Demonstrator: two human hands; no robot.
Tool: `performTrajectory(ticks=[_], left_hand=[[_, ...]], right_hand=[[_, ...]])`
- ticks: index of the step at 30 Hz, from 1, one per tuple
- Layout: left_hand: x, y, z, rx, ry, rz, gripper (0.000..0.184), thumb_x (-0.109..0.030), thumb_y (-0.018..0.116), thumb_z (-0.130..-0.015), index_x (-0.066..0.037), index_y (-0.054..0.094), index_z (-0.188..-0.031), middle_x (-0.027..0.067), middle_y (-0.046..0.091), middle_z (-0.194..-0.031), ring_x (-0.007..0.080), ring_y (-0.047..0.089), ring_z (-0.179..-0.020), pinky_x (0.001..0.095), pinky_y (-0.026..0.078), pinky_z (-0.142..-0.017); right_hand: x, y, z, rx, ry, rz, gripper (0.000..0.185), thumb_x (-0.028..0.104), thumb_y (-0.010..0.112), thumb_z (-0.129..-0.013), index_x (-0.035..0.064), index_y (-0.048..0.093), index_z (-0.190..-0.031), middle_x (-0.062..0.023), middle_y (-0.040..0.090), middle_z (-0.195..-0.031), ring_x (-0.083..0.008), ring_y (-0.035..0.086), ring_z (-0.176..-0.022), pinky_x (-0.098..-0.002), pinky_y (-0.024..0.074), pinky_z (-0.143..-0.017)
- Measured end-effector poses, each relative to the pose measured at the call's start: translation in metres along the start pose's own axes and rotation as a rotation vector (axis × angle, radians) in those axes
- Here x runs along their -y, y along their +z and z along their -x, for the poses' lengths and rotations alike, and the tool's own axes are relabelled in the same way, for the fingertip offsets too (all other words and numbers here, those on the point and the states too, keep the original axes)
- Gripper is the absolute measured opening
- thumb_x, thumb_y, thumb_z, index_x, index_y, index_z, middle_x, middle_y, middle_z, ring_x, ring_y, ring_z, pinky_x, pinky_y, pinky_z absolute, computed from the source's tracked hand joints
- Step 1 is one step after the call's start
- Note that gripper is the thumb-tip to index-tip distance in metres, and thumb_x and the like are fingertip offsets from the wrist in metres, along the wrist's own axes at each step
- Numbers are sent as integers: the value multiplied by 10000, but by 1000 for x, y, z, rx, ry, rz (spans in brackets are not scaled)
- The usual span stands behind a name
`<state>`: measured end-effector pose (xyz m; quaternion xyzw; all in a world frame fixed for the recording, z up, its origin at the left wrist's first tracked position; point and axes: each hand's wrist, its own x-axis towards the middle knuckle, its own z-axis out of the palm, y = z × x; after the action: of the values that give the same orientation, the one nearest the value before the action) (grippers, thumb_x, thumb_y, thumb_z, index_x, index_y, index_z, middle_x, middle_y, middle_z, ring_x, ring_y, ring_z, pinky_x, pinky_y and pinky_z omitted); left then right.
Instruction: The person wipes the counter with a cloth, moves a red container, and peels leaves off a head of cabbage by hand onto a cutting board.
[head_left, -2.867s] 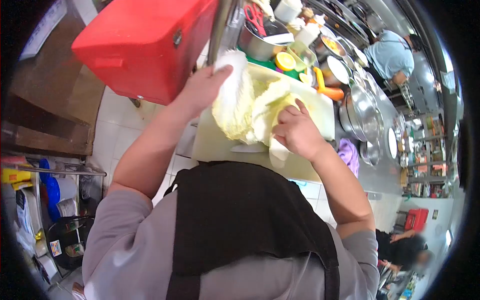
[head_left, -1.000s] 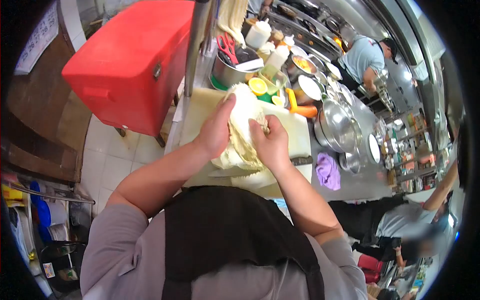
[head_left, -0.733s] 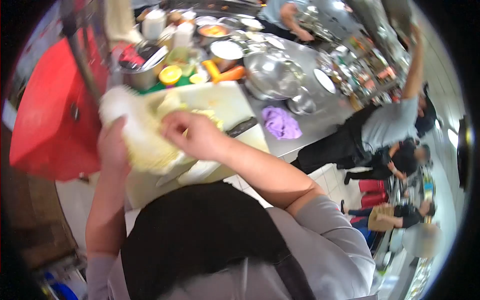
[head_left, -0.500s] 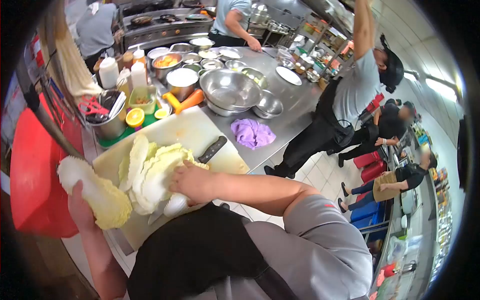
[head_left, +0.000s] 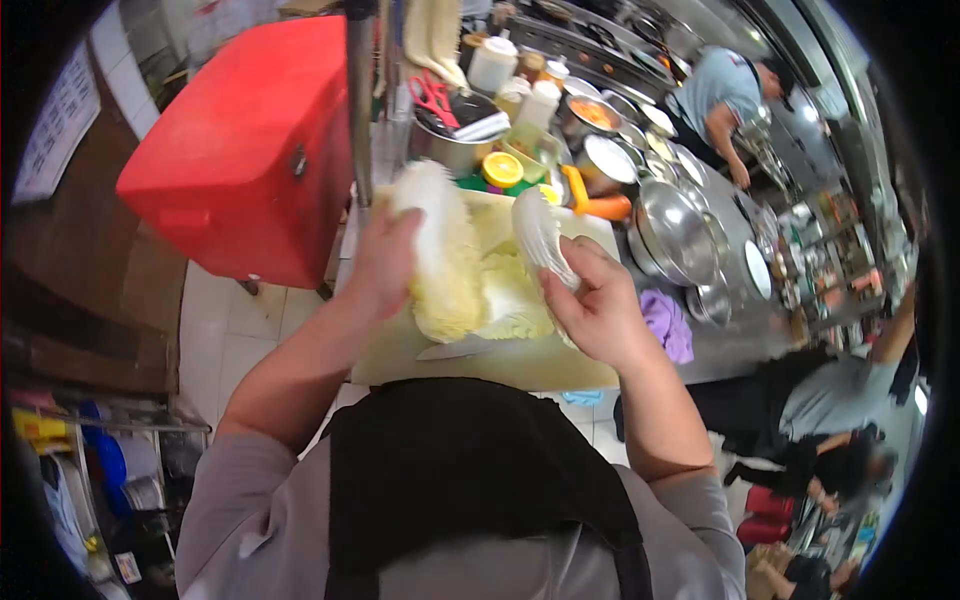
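My left hand (head_left: 388, 262) is closed around a long napa cabbage leaf (head_left: 440, 265), white at the top and pale yellow-green lower down, raised above the board. In my right hand (head_left: 600, 305) is a white, ridged piece of napa cabbage (head_left: 540, 232), pinched between thumb and fingers. More cabbage leaves (head_left: 515, 295) lie below, between my hands, on the pale cutting board (head_left: 395, 358). A knife blade (head_left: 455, 348) rests near the board's front edge; its handle is not visible, perhaps covered by my right hand or the leaves.
A big red cooler box (head_left: 240, 150) stands left, beside a metal post (head_left: 360, 100). Behind the board are a pot with red scissors (head_left: 432, 97), a cut orange (head_left: 502, 170) and squeeze bottles (head_left: 540, 100). Steel bowls (head_left: 680, 235) and a purple cloth (head_left: 668, 325) lie right. Co-workers stand beyond.
My view has swung left, bringing the cooler fully into sight. My right hand has lifted from the cabbage on the board with a white piece. My left hand still holds its leaf.
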<state>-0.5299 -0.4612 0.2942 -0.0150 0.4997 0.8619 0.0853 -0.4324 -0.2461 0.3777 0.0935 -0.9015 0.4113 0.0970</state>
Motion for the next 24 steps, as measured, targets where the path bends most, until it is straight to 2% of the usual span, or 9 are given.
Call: performTrajectory(ticks=[1, 4, 5, 9, 12, 15, 18, 21, 24], left_hand=[[15, 2, -5, 28, -6, 9, 406, -174, 524, -991, 2, 498, -1356, 95, 655, -1122, 184, 642, -963, 336, 524, -847], [26, 22, -5, 112, 75, 32, 455, -158, 480, -1015, 2, 414, -1435, 97, 602, -1235, 169, 586, -1083, 308, 475, -945], [25, 27, -2, 137, 121, 38, 465, -152, 467, -1021, 2, 392, -1454, 99, 584, -1270, 166, 567, -1124, 300, 457, -978], [21, 36, 9, 171, 271, -75, 464, -120, 414, -1029, -5, 367, -1475, 122, 533, -1363, 179, 513, -1237, 306, 396, -1062], [21, 36, 12, 209, 283, -63, 451, -143, 404, -1036, 1, 378, -1464, 126, 538, -1354, 178, 517, -1231, 306, 397, -1063], [27, 31, 10, 230, 166, 133, 443, -167, 415, -1037, 9, 401, -1443, 127, 541, -1346, 177, 518, -1229, 307, 406, -1053], [32, 22, 4, 345, 254, 88, 406, -210, 446, -1029, 6, 470, -1373, 116, 562, -1310, 176, 536, -1198, 312, 430, -1023], [26, 28, 9, 286, 54, 109, 384, -285, 479, -1021, -17, 535, -1289, 106, 619, -1207, 177, 578, -1115, 323, 449, -991], [22, 6, -5, 144, -183, 182, 387, -341, 540, -994, -29, 578, -1220, 112, 674, -1073, 220, 663, -976, 371, 523, -915]], right_hand=[[-8, 14, -4, -125, -223, 74, 284, 50, 697, -853, -33, 653, -1122, -169, 601, -850, -271, 625, -674, -372, 507, -583], [-4, 39, -18, -244, -373, 329, 306, 50, 687, -840, -17, 663, -1137, -170, 607, -867, -322, 627, -653, -407, 518, -577], [-5, 45, -23, -259, -373, 386, 362, 55, 666, -827, 9, 660, -1186, -170, 602, -875, -358, 627, -657, -437, 530, -590], [8, 59, -28, -171, -304, 469, 510, 21, 651, -810, 21, 587, -1316, -166, 581, -891, -357, 627, -694, -435, 534, -601], [12, 66, -27, -142, -339, 479, 540, 15, 655, -807, 22, 566, -1340, -165, 577, -927, -351, 625, -689, -431, 533, -600], [11, 69, -26, -100, -361, 494, 558, 11, 659, -802, 21, 556, -1351, -160, 575, -944, -348, 625, -686, -428, 531, -592], [10, 75, -25, -88, -318, 434, 567, 15, 651, -806, 32, 548, -1363, -162, 569, -932, -367, 625, -736, -439, 540, -633], [11, 74, -26, 43, -275, 410, 489, 40, 634, -869, 36, 559, -1352, -159, 613, -1031, -325, 663, -839, -400, 556, -722], [0, 55, -36, 157, -438, 41, 341, 70, 597, -949, 23, 611, -1287, -151, 660, -1104, -252, 674, -931, -345, 543, -814]])
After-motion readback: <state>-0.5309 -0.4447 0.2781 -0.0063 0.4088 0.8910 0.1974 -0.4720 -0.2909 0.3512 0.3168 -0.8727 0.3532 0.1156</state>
